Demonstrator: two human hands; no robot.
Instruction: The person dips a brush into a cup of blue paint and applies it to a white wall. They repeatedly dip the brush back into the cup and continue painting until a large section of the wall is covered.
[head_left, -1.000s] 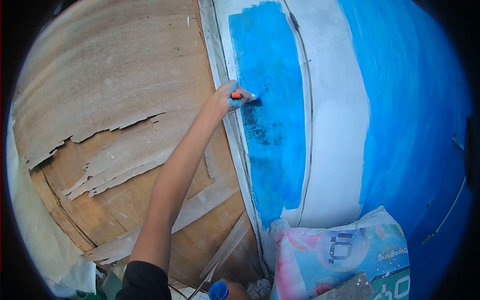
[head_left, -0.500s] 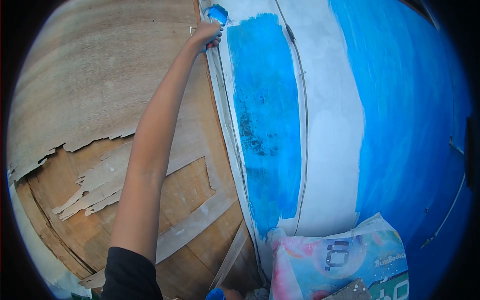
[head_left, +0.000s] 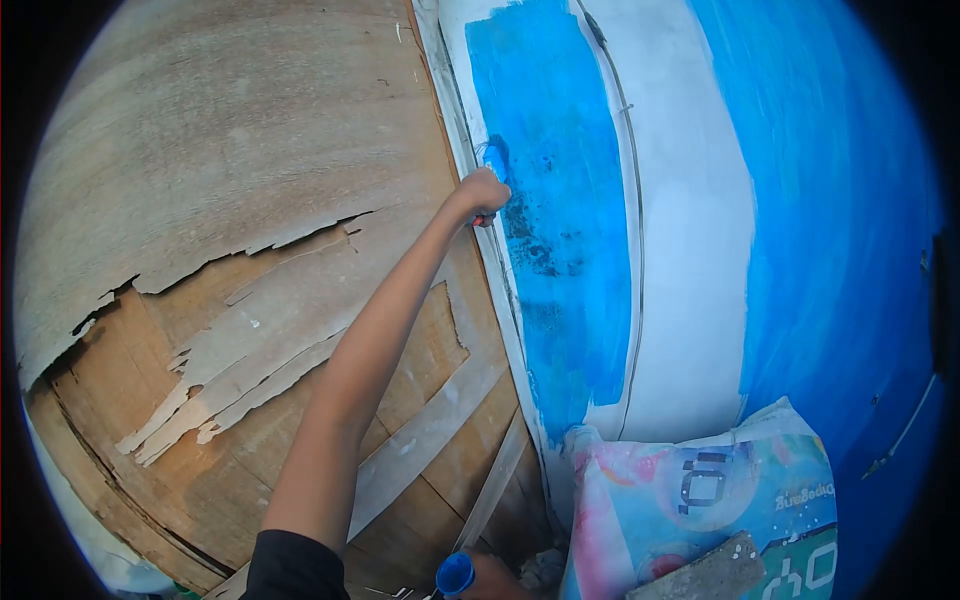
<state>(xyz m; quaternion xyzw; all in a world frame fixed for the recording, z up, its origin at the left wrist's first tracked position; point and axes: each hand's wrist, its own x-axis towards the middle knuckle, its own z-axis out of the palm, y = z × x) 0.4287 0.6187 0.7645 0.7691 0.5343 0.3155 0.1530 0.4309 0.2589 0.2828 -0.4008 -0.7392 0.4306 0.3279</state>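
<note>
My left hand point(head_left: 482, 193) is closed around a paintbrush point(head_left: 495, 160) with blue on its bristles. The bristles touch the left edge of a blue painted strip point(head_left: 575, 100) on the white wall point(head_left: 690, 230), just above dark patches in the paint. At the bottom edge, my right hand point(head_left: 493, 580) holds a small blue cup point(head_left: 455, 573); its fingers are partly hidden. What is inside the cup cannot be made out.
A wooden panel point(head_left: 250, 110) with torn, peeling layers fills the left side. A cable point(head_left: 637, 200) runs down the wall beside the strip. A broad blue area point(head_left: 830, 200) lies at right. A printed sack point(head_left: 700, 490) with a grey slab point(head_left: 705, 572) stands at the lower right.
My left hand and the brush have moved down the wall along the strip's left edge. The view has shifted, and more of my right hand and the cup shows.
</note>
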